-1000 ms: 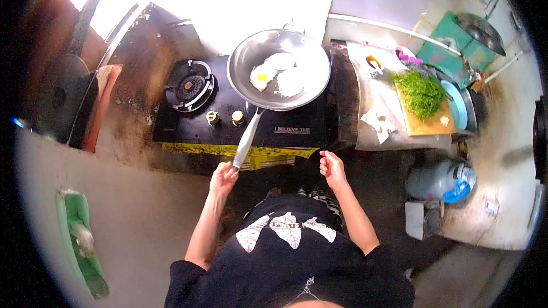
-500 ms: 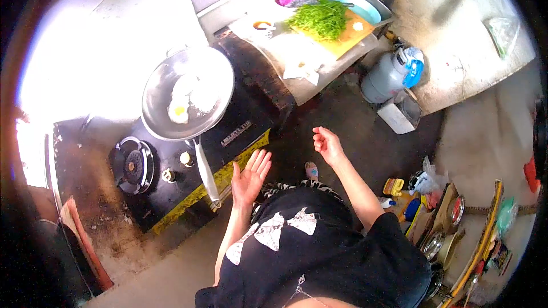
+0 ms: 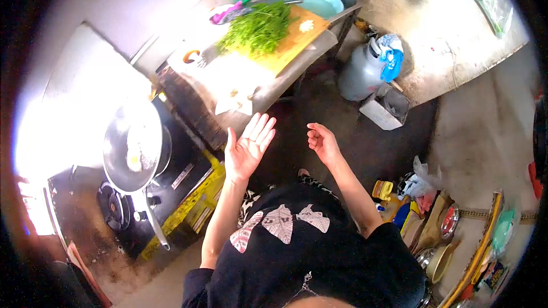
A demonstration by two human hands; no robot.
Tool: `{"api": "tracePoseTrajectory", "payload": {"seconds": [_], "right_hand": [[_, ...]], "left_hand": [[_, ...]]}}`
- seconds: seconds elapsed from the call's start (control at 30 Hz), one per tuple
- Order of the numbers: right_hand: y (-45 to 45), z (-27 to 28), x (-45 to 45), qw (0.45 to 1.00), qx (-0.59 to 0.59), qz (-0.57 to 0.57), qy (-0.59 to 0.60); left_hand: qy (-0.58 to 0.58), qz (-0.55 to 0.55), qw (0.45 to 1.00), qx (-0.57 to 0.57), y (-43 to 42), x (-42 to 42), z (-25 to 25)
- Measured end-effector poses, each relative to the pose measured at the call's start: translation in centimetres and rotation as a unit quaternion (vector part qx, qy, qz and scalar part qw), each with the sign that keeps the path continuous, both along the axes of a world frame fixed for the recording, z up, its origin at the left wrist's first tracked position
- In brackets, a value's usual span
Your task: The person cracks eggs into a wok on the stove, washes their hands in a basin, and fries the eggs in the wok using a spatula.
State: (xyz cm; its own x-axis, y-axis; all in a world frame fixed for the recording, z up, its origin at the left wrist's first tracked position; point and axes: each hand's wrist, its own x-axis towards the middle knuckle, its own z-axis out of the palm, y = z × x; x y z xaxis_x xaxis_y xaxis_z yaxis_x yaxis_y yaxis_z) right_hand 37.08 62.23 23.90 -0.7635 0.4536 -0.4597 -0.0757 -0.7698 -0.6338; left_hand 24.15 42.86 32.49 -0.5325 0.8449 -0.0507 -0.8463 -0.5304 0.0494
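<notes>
My left hand is held out palm up with its fingers stretched, holding nothing; it is nearest the front of the low table. My right hand hangs over the dark floor with its fingers loosely curled, and no object shows in it. At the left, a frying pan sits on the gas stove, its handle pointing toward me. A fried egg lies in it, partly washed out by glare. On the table, chopped greens and chopped white bits lie on a wooden cutting board.
A light blue basin stands behind the board, a small bowl to its left. Right of the table are a grey gas cylinder with a blue cloth and a square bin. Bottles and kitchenware crowd the lower right.
My view has swung right, so the stove and pan sit farther left and lower. My left hand has risen toward the table, still open. My right hand stays curled.
</notes>
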Motion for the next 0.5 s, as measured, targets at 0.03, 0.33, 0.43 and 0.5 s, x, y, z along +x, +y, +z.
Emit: {"api": "tracePoseTrajectory", "payload": {"seconds": [0.03,0.33,0.43,0.5], "right_hand": [[1.3,0.4,0.0,1.0,0.011,0.006,-0.012],[15.9,3.0,-5.0,0.998,0.024,0.017,0.052],[21.5,3.9,-8.9,0.997,0.05,0.014,0.064],[25.4,4.3,-11.9,0.994,0.079,0.014,0.079]], "left_hand": [[-0.001,-0.005,1.0,-0.004,1.8,0.2,0.1],[0.015,-0.07,0.997,-0.032,18.3,-2.9,0.1],[0.041,-0.079,0.996,-0.032,24.2,-6.1,0.4],[0.055,-0.073,0.995,-0.03,28.2,-8.7,1.1]]}}
